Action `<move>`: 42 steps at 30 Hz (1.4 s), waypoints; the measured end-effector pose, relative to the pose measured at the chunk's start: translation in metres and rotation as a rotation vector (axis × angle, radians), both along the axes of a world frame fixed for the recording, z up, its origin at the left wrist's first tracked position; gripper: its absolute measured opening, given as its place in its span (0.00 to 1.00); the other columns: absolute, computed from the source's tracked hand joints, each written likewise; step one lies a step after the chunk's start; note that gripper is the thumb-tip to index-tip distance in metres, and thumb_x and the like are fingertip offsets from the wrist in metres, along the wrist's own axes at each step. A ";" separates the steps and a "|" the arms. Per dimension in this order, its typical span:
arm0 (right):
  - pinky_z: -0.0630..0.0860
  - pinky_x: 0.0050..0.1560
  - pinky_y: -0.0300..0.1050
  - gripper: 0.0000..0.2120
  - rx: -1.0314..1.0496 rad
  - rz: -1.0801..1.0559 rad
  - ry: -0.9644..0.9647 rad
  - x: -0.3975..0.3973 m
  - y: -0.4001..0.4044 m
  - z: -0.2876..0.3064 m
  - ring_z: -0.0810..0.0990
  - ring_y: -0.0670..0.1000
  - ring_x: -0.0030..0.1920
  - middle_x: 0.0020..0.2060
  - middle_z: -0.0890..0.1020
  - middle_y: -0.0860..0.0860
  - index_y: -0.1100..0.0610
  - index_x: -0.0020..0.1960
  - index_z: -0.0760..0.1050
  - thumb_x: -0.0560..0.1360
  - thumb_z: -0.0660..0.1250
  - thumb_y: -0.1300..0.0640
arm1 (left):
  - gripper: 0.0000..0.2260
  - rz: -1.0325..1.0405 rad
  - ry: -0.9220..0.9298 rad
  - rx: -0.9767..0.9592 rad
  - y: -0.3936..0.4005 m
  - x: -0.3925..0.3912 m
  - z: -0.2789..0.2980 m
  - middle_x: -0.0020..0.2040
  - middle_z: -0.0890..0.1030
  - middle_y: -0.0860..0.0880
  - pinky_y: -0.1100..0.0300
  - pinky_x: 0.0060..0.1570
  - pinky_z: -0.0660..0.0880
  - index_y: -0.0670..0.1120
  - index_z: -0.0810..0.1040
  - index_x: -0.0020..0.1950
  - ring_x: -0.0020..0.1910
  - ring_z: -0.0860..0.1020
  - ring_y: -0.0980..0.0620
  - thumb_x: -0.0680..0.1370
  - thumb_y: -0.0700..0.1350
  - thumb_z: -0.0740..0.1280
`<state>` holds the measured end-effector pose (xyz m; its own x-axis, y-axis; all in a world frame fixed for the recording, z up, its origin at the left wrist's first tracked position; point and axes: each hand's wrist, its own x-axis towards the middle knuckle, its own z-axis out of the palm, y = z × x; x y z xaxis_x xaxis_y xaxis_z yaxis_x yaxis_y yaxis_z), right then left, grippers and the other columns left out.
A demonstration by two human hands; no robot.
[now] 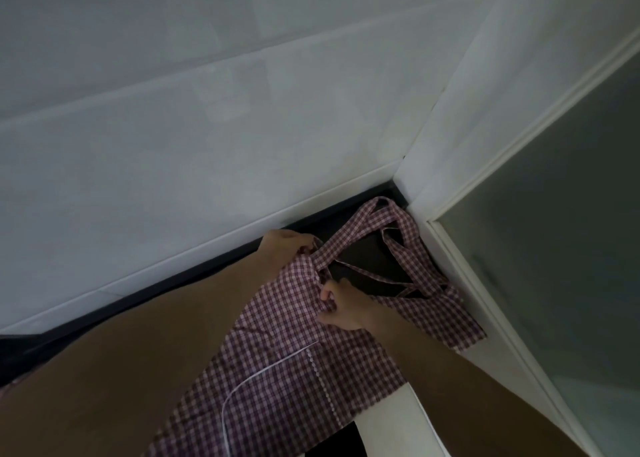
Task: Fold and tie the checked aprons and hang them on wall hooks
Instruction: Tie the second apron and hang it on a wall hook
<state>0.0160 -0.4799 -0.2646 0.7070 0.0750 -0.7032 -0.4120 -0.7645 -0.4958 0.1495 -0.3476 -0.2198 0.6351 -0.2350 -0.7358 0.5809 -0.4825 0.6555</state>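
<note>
Left hand (289, 243) pinched checked apron (277, 346) top edge; right hand (341, 306) clenched bunched cloth; loose straps (391, 249) at counter (367, 252) corner likely to tangle

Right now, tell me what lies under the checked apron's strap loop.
Under the strap loop of the checked apron a dark surface shows, running to the white tiled wall. The left hand and right hand grip the cloth; what the cloth itself covers is hidden.
</note>
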 end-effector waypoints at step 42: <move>0.68 0.70 0.49 0.25 -0.156 -0.083 -0.083 -0.086 -0.009 0.023 0.72 0.55 0.68 0.72 0.68 0.55 0.54 0.75 0.66 0.79 0.66 0.55 | 0.07 -0.666 -0.694 0.507 0.032 -0.077 0.066 0.49 0.81 0.47 0.58 0.45 0.72 0.47 0.75 0.46 0.46 0.77 0.48 0.81 0.46 0.60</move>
<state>-0.0704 -0.4887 -0.2413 0.7625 -0.0913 -0.6405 -0.4392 -0.8000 -0.4088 0.0721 -0.3152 -0.1535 0.8076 -0.4561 -0.3738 -0.3178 -0.8706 0.3756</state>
